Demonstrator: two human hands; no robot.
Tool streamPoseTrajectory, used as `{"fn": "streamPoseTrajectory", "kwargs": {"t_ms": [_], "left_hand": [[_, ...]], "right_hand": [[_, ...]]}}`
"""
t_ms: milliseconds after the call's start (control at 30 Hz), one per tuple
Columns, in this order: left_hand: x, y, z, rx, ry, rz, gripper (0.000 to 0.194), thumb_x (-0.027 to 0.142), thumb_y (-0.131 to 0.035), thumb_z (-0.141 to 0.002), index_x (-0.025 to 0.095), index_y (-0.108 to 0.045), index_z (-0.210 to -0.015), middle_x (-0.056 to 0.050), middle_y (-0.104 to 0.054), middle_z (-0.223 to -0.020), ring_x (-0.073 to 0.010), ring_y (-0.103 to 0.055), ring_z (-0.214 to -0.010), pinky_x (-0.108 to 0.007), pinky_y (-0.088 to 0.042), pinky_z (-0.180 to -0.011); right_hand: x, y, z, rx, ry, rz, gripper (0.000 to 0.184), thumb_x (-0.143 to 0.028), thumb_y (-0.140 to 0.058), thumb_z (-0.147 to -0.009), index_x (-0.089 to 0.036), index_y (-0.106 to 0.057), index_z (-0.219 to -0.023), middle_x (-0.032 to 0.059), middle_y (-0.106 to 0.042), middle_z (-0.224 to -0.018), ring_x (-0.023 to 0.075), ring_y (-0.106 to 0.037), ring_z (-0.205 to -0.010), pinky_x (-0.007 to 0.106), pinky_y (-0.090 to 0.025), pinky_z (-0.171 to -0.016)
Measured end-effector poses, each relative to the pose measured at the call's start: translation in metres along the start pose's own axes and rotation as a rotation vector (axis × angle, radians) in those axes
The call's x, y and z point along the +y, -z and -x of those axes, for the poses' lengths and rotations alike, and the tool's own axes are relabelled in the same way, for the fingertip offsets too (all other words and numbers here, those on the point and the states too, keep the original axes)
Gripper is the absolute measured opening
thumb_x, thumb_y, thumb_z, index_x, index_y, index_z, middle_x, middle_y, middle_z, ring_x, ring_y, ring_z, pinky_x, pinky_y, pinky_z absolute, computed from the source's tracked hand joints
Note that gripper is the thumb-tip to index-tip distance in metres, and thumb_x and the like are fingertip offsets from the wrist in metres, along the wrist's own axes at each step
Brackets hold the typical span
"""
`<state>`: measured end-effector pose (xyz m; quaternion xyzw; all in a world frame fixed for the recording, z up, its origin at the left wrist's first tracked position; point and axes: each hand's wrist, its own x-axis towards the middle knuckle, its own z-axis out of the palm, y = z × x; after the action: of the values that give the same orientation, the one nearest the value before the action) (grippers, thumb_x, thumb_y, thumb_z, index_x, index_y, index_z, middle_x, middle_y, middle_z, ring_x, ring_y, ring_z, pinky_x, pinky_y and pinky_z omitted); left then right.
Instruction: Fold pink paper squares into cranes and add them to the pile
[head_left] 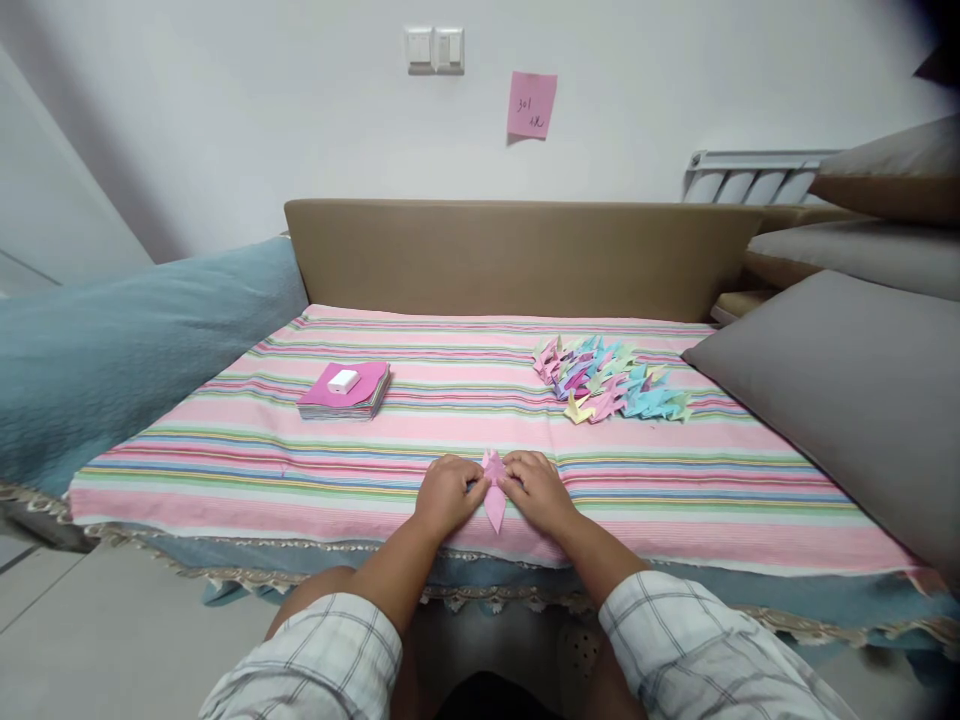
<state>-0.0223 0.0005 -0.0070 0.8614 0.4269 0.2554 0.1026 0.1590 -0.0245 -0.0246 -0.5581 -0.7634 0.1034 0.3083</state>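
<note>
Both hands (451, 497) (537, 492) meet closely, forearms angled inward.

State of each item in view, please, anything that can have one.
Pink paper piece: folded, pinched by left hand and right hand
Paper figures: folded, clustered
Square sheets: stacked
White box: lying on stack, open or closed unclear
Wall note: stuck up, written on
Cloth: spread, lightly creased

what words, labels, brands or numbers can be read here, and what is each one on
"301", handwritten on the pink note on the wall.
A second handwritten mark below it on the same note: too small to read surely.
No other text can be made out.
</note>
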Motion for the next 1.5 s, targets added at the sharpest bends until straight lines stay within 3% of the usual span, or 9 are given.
{"fn": "streamPoseTrajectory", "kwargs": {"t_ms": [200, 400, 567, 767, 1000, 1200, 1500], "left_hand": [[0.004, -0.001, -0.001, 0.023, 0.083, -0.009, 0.022, 0.031, -0.053, -0.081, 0.021, -0.064, -0.065, -0.001, -0.067, -0.072, -0.0172, -0.056, -0.078, -0.033, -0.039, -0.078], [0.006, -0.002, -0.003, 0.096, 0.207, -0.052, 0.017, 0.035, -0.062, -0.073, 0.024, -0.068, -0.062, -0.001, -0.067, -0.094, -0.022, -0.052, -0.095, -0.038, -0.039, -0.082], [0.007, -0.002, -0.004, 0.085, 0.259, -0.049, 0.015, 0.037, -0.066, -0.069, 0.025, -0.07, -0.062, -0.001, -0.065, -0.095, -0.0227, -0.052, -0.098, -0.038, -0.04, -0.084], [0.009, -0.004, -0.005, 0.124, 0.353, -0.051, 0.016, 0.04, -0.069, -0.064, 0.026, -0.07, -0.057, 0.0, -0.066, -0.097, -0.0246, -0.053, -0.097, -0.041, -0.039, -0.085], [0.016, -0.007, -0.005, 0.158, 0.417, -0.059, 0.015, 0.037, -0.066, -0.065, 0.025, -0.069, -0.057, -0.001, -0.064, -0.104, -0.027, -0.05, -0.103, -0.048, -0.032, -0.092], [0.017, -0.01, -0.002, 0.188, 0.388, -0.073, 0.019, 0.037, -0.062, -0.07, 0.024, -0.068, -0.057, -0.003, -0.061, -0.109, -0.0285, -0.047, -0.107, -0.05, -0.03, -0.094], [0.024, -0.003, 0.0, 0.155, 0.404, -0.104, 0.01, 0.034, -0.066, -0.069, 0.025, -0.068, -0.065, 0.0, -0.059, -0.12, -0.0262, -0.045, -0.113, -0.045, -0.027, -0.099]], "right_hand": [[-0.005, -0.005, -0.002, 0.035, -0.064, 0.049, 0.019, -0.034, -0.052, -0.085, -0.022, -0.061, -0.074, 0.0059, -0.06, -0.105, 0.023, -0.048, -0.099, 0.04, -0.039, -0.085], [-0.01, -0.008, -0.003, 0.093, -0.15, 0.043, 0.018, -0.033, -0.058, -0.08, -0.022, -0.06, -0.065, 0.0047, -0.058, -0.112, 0.0253, -0.047, -0.103, 0.044, -0.037, -0.087], [-0.012, -0.01, -0.003, 0.103, -0.188, 0.051, 0.014, -0.03, -0.061, -0.076, -0.022, -0.059, -0.065, 0.0042, -0.058, -0.111, 0.0251, -0.048, -0.102, 0.044, -0.037, -0.087], [-0.01, -0.012, -0.004, 0.147, -0.171, 0.034, 0.014, -0.028, -0.063, -0.073, -0.022, -0.054, -0.064, 0.0044, -0.059, -0.109, 0.0251, -0.049, -0.098, 0.042, -0.038, -0.084], [-0.012, -0.01, -0.003, 0.117, -0.205, 0.041, 0.009, -0.029, -0.06, -0.075, -0.024, -0.055, -0.08, 0.0045, -0.059, -0.109, 0.0259, -0.048, -0.099, 0.042, -0.037, -0.084], [-0.013, -0.008, -0.001, 0.064, -0.127, 0.063, 0.031, -0.028, -0.054, -0.081, -0.029, -0.055, -0.111, 0.0045, -0.057, -0.115, 0.0257, -0.046, -0.105, 0.044, -0.034, -0.089], [-0.015, -0.005, -0.001, -0.002, -0.134, 0.139, 0.033, -0.032, -0.047, -0.087, -0.034, -0.057, -0.118, 0.003, -0.055, -0.119, 0.0228, -0.044, -0.108, 0.039, -0.032, -0.091]]}}
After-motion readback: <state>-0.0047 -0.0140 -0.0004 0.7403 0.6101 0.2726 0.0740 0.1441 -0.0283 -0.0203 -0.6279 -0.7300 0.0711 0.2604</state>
